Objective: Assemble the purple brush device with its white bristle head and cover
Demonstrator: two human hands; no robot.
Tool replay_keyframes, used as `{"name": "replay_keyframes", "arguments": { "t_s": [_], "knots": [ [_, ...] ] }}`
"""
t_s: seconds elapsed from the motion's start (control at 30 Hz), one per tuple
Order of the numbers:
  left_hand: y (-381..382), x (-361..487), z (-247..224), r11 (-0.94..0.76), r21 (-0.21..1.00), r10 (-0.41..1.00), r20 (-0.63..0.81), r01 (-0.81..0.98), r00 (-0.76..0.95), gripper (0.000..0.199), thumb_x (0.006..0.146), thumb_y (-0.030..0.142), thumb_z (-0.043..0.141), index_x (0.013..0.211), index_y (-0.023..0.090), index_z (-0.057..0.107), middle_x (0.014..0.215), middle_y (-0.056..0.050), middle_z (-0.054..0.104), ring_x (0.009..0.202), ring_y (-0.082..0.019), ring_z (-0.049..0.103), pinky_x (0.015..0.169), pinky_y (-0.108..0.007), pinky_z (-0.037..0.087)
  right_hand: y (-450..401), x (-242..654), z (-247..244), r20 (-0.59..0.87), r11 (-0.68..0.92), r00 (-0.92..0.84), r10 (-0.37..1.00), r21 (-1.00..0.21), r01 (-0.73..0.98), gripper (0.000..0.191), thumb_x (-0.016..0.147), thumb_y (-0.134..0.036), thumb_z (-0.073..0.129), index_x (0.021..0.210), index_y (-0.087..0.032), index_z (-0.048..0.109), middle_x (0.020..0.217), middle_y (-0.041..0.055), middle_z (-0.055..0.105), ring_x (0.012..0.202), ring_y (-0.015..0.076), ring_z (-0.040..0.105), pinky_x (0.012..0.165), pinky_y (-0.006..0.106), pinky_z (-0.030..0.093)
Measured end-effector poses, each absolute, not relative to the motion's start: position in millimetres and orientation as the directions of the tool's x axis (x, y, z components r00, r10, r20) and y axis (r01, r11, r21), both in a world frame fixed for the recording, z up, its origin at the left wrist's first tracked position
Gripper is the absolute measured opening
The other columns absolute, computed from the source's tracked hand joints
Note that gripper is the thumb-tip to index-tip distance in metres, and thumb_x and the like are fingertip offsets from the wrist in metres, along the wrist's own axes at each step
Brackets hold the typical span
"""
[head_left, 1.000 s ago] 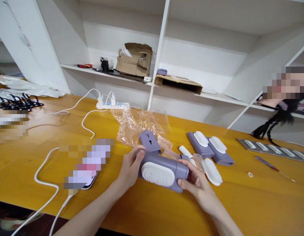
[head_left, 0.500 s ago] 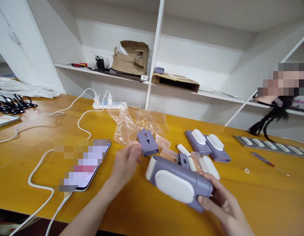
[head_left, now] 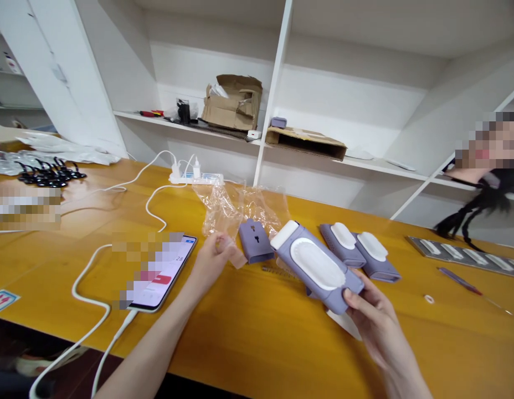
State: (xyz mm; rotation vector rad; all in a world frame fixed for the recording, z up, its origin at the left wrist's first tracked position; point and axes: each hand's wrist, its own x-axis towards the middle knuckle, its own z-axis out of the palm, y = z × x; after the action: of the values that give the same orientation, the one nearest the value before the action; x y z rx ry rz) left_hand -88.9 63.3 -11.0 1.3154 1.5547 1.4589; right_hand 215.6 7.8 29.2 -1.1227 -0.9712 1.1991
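Right hand (head_left: 371,306) is gripping a purple brush housing (head_left: 317,264) by its near end, above the table (head_left: 240,346), seemingly leaving its white end (head_left: 285,234) free; left hand (head_left: 210,259) is pinching a translucent piece (head_left: 237,257).

Held purple case (head_left: 317,263) — partly behind right fingers (head_left: 357,302), phone screen (head_left: 170,272) — part-blurred
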Motion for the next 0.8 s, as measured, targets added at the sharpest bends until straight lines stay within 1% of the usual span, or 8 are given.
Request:
{"name": "replay_keyframes", "arguments": {
  "t_s": [0.1,0.23,0.4,0.5,0.57,0.67,0.73,0.8],
  "knots": [
    [62.8,-91.7,-11.2,-0.118,0.906,0.912,0.261,0.406,-0.316,0.046,0.069,0.026,0.055,0.114,0.017,0.054,0.102,-0.007,0.056,0.093,-0.022,0.057,0.085,-0.036,0.044,8.6,216.8,27.0,-0.012,0.017,0.130,0.991,-0.975,-0.220,0.045,0.062,-0.032,0.083,0.105,-0.031,0.070,0.122,0.0012,0.062,0.111,0.0238,0.055,0.073,0.023,0.052],
    [55.4,-88.2,-8.4,-0.094,0.768,0.906,0.329,0.634,-0.265,0.040,0.072,0.025,0.055,0.112,0.018,0.059,0.104,-0.010,0.054,0.094,-0.026,0.057,0.085,-0.041,0.045,7.1,217.6,26.6,-0.003,0.028,0.136,0.991,-0.974,-0.225,0.044,0.062,-0.032,0.083,0.104,-0.031,0.070,0.124,0.0017,0.060,0.110,0.0240,0.055,0.074,0.025,0.051],
    [42.1,-77.7,-1.3,0.045,0.500,0.954,0.236,0.865,-0.186,0.043,0.072,0.026,0.064,0.113,0.018,0.055,0.104,-0.011,0.054,0.098,-0.030,0.056,0.081,-0.041,0.047,7.3,215.1,25.8,0.015,0.037,0.106,0.994,-0.978,-0.204,0.039,0.064,-0.032,0.081,0.102,-0.032,0.070,0.125,0.0010,0.059,0.112,0.0245,0.053,0.083,0.029,0.049],
    [36.8,-74.3,2.4,0.084,0.430,0.974,0.155,0.899,-0.165,0.042,0.072,0.032,0.067,0.111,0.020,0.056,0.104,-0.012,0.054,0.099,-0.031,0.054,0.076,-0.040,0.048,7.2,214.0,23.6,0.026,0.045,0.114,0.993,-0.984,-0.170,0.042,0.063,-0.034,0.082,0.102,-0.031,0.069,0.122,0.0017,0.060,0.110,0.0242,0.053,0.082,0.028,0.048],
    [35.0,-74.7,4.4,0.092,0.411,0.976,0.146,0.907,-0.164,0.043,0.071,0.037,0.068,0.111,0.022,0.058,0.105,-0.012,0.055,0.100,-0.034,0.053,0.076,-0.044,0.047,6.7,214.3,21.2,0.020,0.035,0.111,0.994,-0.989,-0.142,0.045,0.062,-0.036,0.082,0.104,-0.031,0.069,0.118,0.0023,0.062,0.107,0.0241,0.054,0.081,0.029,0.048],
    [34.7,-77.2,7.5,0.036,0.457,0.952,0.255,0.889,-0.169,0.041,0.074,0.040,0.064,0.112,0.027,0.062,0.112,-0.012,0.056,0.104,-0.037,0.051,0.080,-0.051,0.045,4.8,214.4,17.7,0.001,0.007,0.056,0.998,-0.995,-0.100,0.046,0.061,-0.036,0.082,0.105,-0.031,0.069,0.114,0.0026,0.064,0.102,0.0237,0.056,0.079,0.030,0.048],
    [34.7,-77.3,10.2,-0.106,0.594,0.917,0.369,0.797,-0.154,0.039,0.080,0.041,0.056,0.115,0.026,0.062,0.118,-0.012,0.056,0.107,-0.034,0.051,0.083,-0.048,0.045,3.2,212.6,16.4,0.005,0.006,0.011,1.000,-0.997,-0.072,0.046,0.061,-0.036,0.082,0.105,-0.031,0.069,0.114,0.0026,0.064,0.099,0.0228,0.057,0.076,0.029,0.048],
    [33.1,-74.4,13.3,-0.254,0.773,0.916,0.385,0.581,-0.112,0.042,0.087,0.043,0.044,0.122,0.025,0.058,0.118,-0.011,0.058,0.103,-0.028,0.055,0.082,-0.041,0.047,1.9,208.6,15.8,0.009,0.007,-0.033,0.999,-0.999,-0.051,0.046,0.062,-0.036,0.082,0.106,-0.030,0.068,0.110,0.0026,0.065,0.095,0.0219,0.057,0.074,0.028,0.047]
  ]
}}
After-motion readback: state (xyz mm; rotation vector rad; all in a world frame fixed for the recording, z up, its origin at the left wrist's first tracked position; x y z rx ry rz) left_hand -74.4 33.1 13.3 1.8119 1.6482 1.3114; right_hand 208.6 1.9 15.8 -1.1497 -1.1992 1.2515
